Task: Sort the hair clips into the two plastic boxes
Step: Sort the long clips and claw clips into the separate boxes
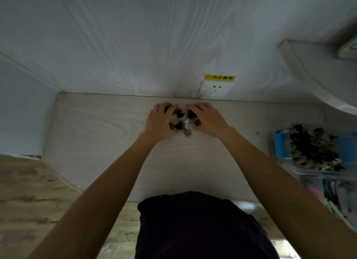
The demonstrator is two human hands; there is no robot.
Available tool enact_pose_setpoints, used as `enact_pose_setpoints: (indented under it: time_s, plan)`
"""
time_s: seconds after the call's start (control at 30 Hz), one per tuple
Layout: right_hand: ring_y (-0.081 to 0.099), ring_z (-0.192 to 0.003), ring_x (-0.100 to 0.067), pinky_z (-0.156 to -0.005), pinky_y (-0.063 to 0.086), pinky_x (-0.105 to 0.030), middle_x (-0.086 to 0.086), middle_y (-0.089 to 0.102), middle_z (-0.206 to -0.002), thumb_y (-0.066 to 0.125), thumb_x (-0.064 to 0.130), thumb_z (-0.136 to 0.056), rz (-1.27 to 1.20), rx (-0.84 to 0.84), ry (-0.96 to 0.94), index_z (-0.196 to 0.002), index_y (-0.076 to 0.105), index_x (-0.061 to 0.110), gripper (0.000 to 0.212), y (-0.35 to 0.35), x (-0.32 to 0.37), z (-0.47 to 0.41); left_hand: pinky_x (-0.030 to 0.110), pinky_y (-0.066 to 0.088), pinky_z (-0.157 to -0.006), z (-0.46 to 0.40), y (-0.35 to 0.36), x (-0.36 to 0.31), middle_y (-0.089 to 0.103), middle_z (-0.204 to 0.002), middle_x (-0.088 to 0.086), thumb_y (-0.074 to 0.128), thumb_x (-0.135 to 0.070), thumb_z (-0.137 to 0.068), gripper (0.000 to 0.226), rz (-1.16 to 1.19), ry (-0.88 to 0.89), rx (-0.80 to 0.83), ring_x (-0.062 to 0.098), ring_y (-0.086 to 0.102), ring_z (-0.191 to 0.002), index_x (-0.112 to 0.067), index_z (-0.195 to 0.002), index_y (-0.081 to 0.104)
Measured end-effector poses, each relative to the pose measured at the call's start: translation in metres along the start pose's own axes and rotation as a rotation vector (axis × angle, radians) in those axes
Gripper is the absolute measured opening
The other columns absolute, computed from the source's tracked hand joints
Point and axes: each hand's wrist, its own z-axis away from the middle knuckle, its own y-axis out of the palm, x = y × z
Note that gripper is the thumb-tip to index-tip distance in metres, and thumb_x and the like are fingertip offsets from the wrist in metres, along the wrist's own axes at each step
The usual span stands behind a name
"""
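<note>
A small heap of dark and pale hair clips [183,121] lies on the light wooden table [100,127] near the wall. My left hand [159,121] cups the heap from the left and my right hand [209,118] cups it from the right, fingers curled around the clips. At the right edge stands a clear plastic box with blue latches [281,148], filled with dark and camouflage-patterned clips [313,150]. A second clear box [332,193] sits in front of it, blurred, with pink and green things inside.
A white wall socket [215,89] with a yellow warning label sits just behind the heap. A pale shelf [309,65] juts out at the upper right. The table's left edge curves away over a brown patterned floor [29,191].
</note>
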Motion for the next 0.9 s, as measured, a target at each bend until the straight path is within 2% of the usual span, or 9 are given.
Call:
enact_pose_setpoints:
  time_s: [0.07,0.17,0.3,0.47,0.6,0.73,0.8,0.9]
  plan:
    - [0.037,-0.12,-0.033,-0.09,0.045,-0.045,-0.012,0.044,-0.133,0.065,0.019,-0.08,-0.057,-0.074,0.085,-0.137,0.037,0.023,0.064,0.006,-0.002,0.012,0.047,0.046,-0.091,0.009,0.005,0.001,0.05,-0.128,0.011,0.076,-0.048,-0.062,0.077,0.047,-0.016,-0.072,0.034,0.043,-0.118,-0.015,-0.127,0.05]
    - [0.04,-0.113,-0.033,-0.083,0.048,-0.042,-0.016,0.043,-0.125,0.067,0.02,-0.08,-0.17,-0.157,0.215,-0.136,0.037,0.023,0.064,0.018,0.002,0.031,0.041,0.048,-0.08,0.026,0.012,-0.007,0.047,-0.126,0.009,0.073,-0.04,-0.071,0.06,0.133,-0.143,-0.109,0.03,0.041,-0.116,-0.015,-0.121,0.052]
    - [0.05,-0.104,-0.032,-0.079,0.05,-0.042,-0.015,0.045,-0.12,0.067,0.025,-0.079,-0.296,-0.235,0.308,-0.127,0.04,0.016,0.056,0.034,0.01,0.049,0.04,0.045,-0.085,0.041,0.02,-0.021,0.043,-0.128,0.012,0.07,-0.033,-0.076,0.057,0.233,-0.25,-0.085,0.031,0.041,-0.116,-0.015,-0.126,0.048]
    - [0.05,-0.104,-0.031,-0.08,0.052,-0.044,-0.012,0.04,-0.121,0.071,0.024,-0.073,-0.338,-0.227,0.311,-0.121,0.041,0.015,0.057,0.048,0.024,0.056,0.039,0.044,-0.09,0.042,0.017,-0.038,0.046,-0.124,0.012,0.074,-0.028,-0.072,0.073,0.377,-0.291,-0.033,0.03,0.051,-0.109,-0.018,-0.136,0.04]
    - [0.042,-0.111,-0.031,-0.078,0.051,-0.042,-0.013,0.036,-0.13,0.069,0.02,-0.075,-0.306,-0.247,0.246,-0.124,0.042,0.012,0.057,0.051,0.038,0.051,0.035,0.044,-0.084,0.045,0.011,-0.042,0.051,-0.118,0.01,0.074,-0.027,-0.073,0.06,0.383,-0.29,-0.021,0.029,0.057,-0.102,-0.015,-0.126,0.047]
    - [0.051,-0.099,-0.033,-0.074,0.052,-0.044,-0.013,0.042,-0.121,0.07,0.022,-0.074,-0.317,-0.251,0.247,-0.122,0.044,0.012,0.055,0.053,0.043,0.048,0.031,0.043,-0.081,0.048,0.009,-0.039,0.054,-0.115,0.006,0.073,-0.027,-0.075,0.048,0.391,-0.258,-0.008,0.026,0.058,-0.099,-0.016,-0.118,0.054]
    - [0.055,-0.091,-0.031,-0.071,0.053,-0.042,-0.012,0.042,-0.117,0.071,0.023,-0.073,-0.346,-0.247,0.249,-0.12,0.044,0.014,0.055,0.053,0.042,0.049,0.026,0.039,-0.08,0.048,0.008,-0.038,0.055,-0.115,0.005,0.072,-0.027,-0.076,0.047,0.381,-0.231,0.013,0.024,0.058,-0.1,-0.017,-0.118,0.054]
    - [0.057,-0.09,-0.031,-0.072,0.052,-0.038,-0.013,0.043,-0.118,0.07,0.023,-0.075,-0.358,-0.226,0.221,-0.121,0.046,0.016,0.053,0.05,0.041,0.05,0.022,0.034,-0.077,0.047,0.01,-0.039,0.059,-0.114,0.005,0.071,-0.028,-0.077,0.046,0.372,-0.206,0.043,0.023,0.058,-0.1,-0.017,-0.118,0.055]
